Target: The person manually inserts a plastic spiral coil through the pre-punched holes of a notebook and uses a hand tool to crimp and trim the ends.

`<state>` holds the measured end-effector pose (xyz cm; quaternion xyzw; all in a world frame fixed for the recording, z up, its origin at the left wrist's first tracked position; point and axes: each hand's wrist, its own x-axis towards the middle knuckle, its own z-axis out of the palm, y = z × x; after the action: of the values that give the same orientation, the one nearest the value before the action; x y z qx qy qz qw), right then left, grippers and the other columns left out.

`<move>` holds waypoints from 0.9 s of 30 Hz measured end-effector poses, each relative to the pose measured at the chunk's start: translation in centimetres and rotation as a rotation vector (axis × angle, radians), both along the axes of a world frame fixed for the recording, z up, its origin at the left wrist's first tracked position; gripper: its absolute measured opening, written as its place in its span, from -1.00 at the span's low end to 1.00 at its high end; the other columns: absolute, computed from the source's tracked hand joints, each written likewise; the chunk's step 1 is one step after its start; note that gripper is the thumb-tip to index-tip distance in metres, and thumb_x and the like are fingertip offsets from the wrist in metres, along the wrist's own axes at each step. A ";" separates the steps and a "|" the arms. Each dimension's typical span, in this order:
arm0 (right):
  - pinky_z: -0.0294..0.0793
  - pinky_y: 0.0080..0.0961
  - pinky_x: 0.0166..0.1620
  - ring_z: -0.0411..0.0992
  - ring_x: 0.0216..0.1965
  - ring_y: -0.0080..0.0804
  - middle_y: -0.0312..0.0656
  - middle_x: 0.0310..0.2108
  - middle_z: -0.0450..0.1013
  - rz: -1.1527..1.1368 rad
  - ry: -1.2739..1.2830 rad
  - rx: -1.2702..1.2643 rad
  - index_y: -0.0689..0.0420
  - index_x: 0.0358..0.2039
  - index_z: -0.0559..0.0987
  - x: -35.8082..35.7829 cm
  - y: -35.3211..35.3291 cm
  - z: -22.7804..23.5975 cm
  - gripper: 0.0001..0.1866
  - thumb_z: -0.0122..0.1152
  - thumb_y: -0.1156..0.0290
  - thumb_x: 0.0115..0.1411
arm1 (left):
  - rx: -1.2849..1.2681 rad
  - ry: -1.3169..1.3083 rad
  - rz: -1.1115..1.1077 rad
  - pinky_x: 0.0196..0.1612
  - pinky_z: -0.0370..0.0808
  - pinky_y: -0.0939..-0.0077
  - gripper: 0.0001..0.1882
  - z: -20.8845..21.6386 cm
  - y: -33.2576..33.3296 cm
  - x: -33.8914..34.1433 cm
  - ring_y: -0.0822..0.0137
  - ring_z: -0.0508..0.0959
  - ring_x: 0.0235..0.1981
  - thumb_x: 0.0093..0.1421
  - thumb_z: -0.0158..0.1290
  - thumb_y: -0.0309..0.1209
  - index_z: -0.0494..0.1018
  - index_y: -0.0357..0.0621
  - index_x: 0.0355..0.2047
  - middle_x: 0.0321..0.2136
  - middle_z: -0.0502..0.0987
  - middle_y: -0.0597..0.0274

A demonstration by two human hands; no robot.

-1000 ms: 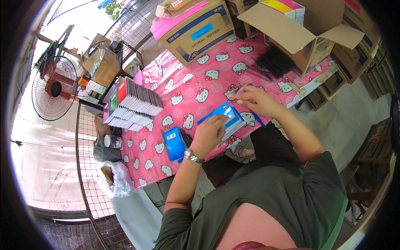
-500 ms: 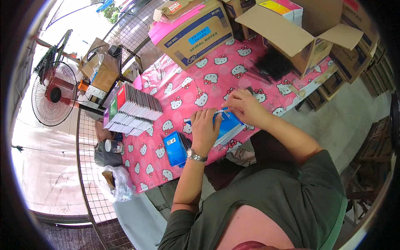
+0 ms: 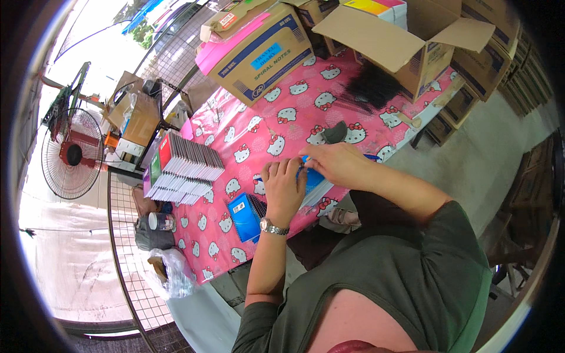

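A thick blue-covered notebook (image 3: pixel 316 187) with white page edges lies at the table's near side, under both my hands. My left hand (image 3: pixel 285 187) grips its left part, fingers bent over the top edge. Close beside it, my right hand (image 3: pixel 334 165) is closed in a pinch at the same edge; whatever is between those fingertips is hidden. Just beyond the right hand lies a dark rounded piece (image 3: pixel 335 133). To the left of my left wrist are blue spiral notebooks (image 3: pixel 245 216) with black coils, overlapping each other.
A row of stacked spiral notebooks (image 3: pixel 187 165) stands at the left on the pink patterned tablecloth (image 3: pixel 241 153). Black coils (image 3: pixel 374 88) lie heaped at the far right, near an open carton (image 3: pixel 376 38). Another carton (image 3: pixel 265 62) stands behind. A fan (image 3: pixel 72 154) is at far left.
My right hand has come closer to my left, and its fingertips now nearly meet the left fingers. More of the dark rounded piece shows beyond it. The whole view has shifted slightly.
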<state>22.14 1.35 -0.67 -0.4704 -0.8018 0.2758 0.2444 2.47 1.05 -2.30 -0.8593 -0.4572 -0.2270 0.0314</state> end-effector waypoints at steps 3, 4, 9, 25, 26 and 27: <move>0.54 -0.24 -0.20 0.50 -0.15 0.00 0.05 -0.14 0.48 0.102 0.247 0.228 0.12 0.03 0.43 0.2 1.4 -1.7 -0.73 0.04 0.40 0.33 | -0.020 -0.005 -0.015 0.15 0.25 0.07 -0.75 0.1 -0.1 -0.5 0.09 0.49 -0.14 0.23 0.08 -0.33 0.45 -0.11 -0.11 -0.25 0.56 0.15; 0.53 -0.18 -0.16 0.51 -0.13 0.01 0.07 -0.14 0.48 0.118 0.407 -0.086 0.13 0.04 0.42 0.5 3.4 -2.7 -0.69 0.07 0.35 0.31 | -0.022 -0.015 -0.018 0.15 0.25 0.06 -0.76 0.1 -0.2 -0.6 0.09 0.49 -0.14 0.23 0.08 -0.33 0.46 -0.11 -0.12 -0.25 0.56 0.15; 0.46 0.03 0.02 0.47 0.01 0.00 0.20 -0.07 0.47 -0.663 -0.274 0.173 0.16 0.08 0.43 0.0 11.4 -16.6 -0.50 0.13 0.09 0.25 | -0.048 -0.014 -0.056 0.19 0.24 0.02 -0.77 -0.7 0.4 -0.8 0.08 0.48 -0.13 0.24 0.09 -0.30 0.47 -0.12 -0.15 -0.24 0.55 0.14; 0.29 -0.31 0.14 0.29 0.17 -0.40 -0.16 -0.03 0.43 0.605 0.642 -0.562 0.16 -0.31 0.35 2.8 5.3 -2.2 -0.75 0.22 0.31 0.29 | -0.004 -0.105 0.170 0.02 0.25 0.06 -0.65 -1.4 -0.8 -0.2 0.06 0.36 -0.03 0.06 0.28 -0.20 0.51 -0.10 -0.22 -0.18 0.44 0.14; 0.28 -0.27 0.16 0.27 0.21 -0.34 -0.10 0.05 0.38 0.622 0.570 -0.472 0.15 -0.27 0.33 3.2 5.7 -2.3 -0.72 0.25 0.30 0.27 | 0.020 -0.111 0.147 0.02 0.27 0.07 -0.65 -1.3 -1.0 -0.1 0.04 0.36 -0.05 0.05 0.28 -0.23 0.51 -0.13 -0.22 -0.20 0.44 0.12; 0.27 -0.27 0.17 0.26 0.23 -0.33 -0.09 0.08 0.35 0.664 0.657 -0.455 0.15 -0.25 0.35 3.4 5.7 -2.2 -0.72 0.25 0.29 0.27 | 0.044 -0.118 0.125 0.02 0.28 0.09 -0.64 -1.1 -1.1 0.2 0.02 0.37 -0.06 0.04 0.28 -0.26 0.50 -0.16 -0.21 -0.21 0.45 0.10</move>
<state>25.55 7.04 -2.90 -0.1205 -0.7086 0.6389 0.2741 2.64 -0.08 -3.37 -0.8133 -0.5059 -0.2850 0.0372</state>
